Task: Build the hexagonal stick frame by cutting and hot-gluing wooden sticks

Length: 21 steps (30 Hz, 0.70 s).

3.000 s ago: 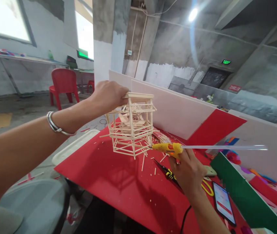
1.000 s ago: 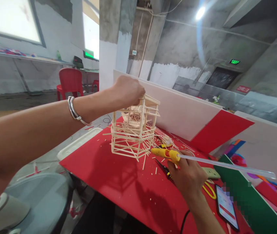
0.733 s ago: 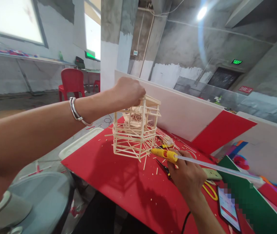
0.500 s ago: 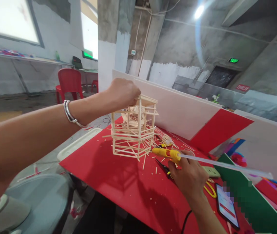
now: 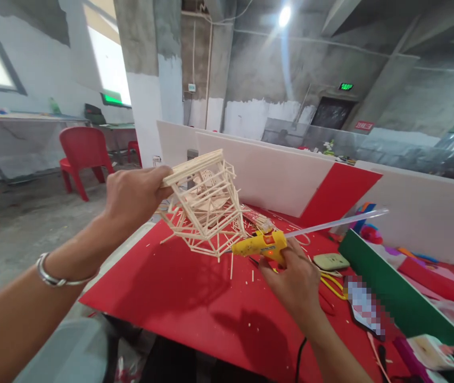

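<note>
My left hand (image 5: 139, 191) grips the upper left edge of a frame of thin wooden sticks (image 5: 205, 205), holding it tilted above the red tabletop (image 5: 163, 287). In my right hand (image 5: 296, 274) is a yellow hot glue gun (image 5: 264, 246), with a long clear glue stick (image 5: 338, 219) poking out of its back. The gun's nozzle is at the lower right corner of the frame; whether it touches cannot be made out. Some of my left fingers are hidden behind the sticks.
Loose sticks and a plastic bag of sticks (image 5: 261, 219) lie behind the frame. To the right are yellow-handled pliers (image 5: 332, 284), a phone (image 5: 366, 308), a power strip (image 5: 331, 260) and a green divider (image 5: 394, 276). White boards (image 5: 266, 170) stand along the back.
My left hand has tilted the stick frame and moved lower and left. The glue gun has turned, so its glue stick now points up to the right. The view has shifted right.
</note>
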Motion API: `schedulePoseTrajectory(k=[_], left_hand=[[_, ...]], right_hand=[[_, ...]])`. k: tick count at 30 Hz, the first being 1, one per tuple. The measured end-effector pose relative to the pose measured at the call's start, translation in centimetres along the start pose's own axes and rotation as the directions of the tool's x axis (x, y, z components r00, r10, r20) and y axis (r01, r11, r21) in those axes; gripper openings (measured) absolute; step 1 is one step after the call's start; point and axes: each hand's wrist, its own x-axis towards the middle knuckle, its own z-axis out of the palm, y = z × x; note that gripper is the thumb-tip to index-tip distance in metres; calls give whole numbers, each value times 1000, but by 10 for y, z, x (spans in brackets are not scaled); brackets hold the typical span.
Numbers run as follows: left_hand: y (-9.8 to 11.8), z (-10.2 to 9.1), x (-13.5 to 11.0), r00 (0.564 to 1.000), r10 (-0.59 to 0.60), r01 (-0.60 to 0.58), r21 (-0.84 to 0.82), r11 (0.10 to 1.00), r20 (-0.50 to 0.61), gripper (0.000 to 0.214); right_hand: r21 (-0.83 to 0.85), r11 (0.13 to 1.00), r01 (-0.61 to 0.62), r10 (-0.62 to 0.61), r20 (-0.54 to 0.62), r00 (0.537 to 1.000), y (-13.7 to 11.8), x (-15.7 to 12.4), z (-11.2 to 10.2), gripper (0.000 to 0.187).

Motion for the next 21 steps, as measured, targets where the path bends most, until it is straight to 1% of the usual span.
schedulePoseTrajectory(k=[4,6,8,10,12,15,18,21], left_hand=[[-7,6,-17,987,-21,2,-118,993,-158,18],[-10,9,-25,971,-12,-30,-169,985,-240,18],[-12,10,-32,946,16,-90,-216,972,-323,17],[-14,11,-39,914,47,-167,-268,949,-404,13],[-15,12,-46,880,59,-236,-327,915,-471,8],[-16,12,-55,840,42,-296,-391,871,-542,10],[-16,13,-63,803,34,-323,-387,864,-594,19],[-18,15,-71,768,8,-335,-392,857,-640,26]], right_hand=[[-45,999,17,-18,-28,999,-5,-2,-5,18],[-44,999,7,-8,-34,999,-8,-5,-7,20],[-36,999,-31,30,-23,999,-9,-9,-7,26],[-8,996,-93,93,16,996,-8,-14,-6,36],[45,982,-181,177,79,981,-6,-20,-4,43],[144,943,-300,270,198,942,0,-30,1,43],[251,895,-368,298,274,914,3,-37,4,42],[294,875,-386,307,279,910,1,-40,2,39]])
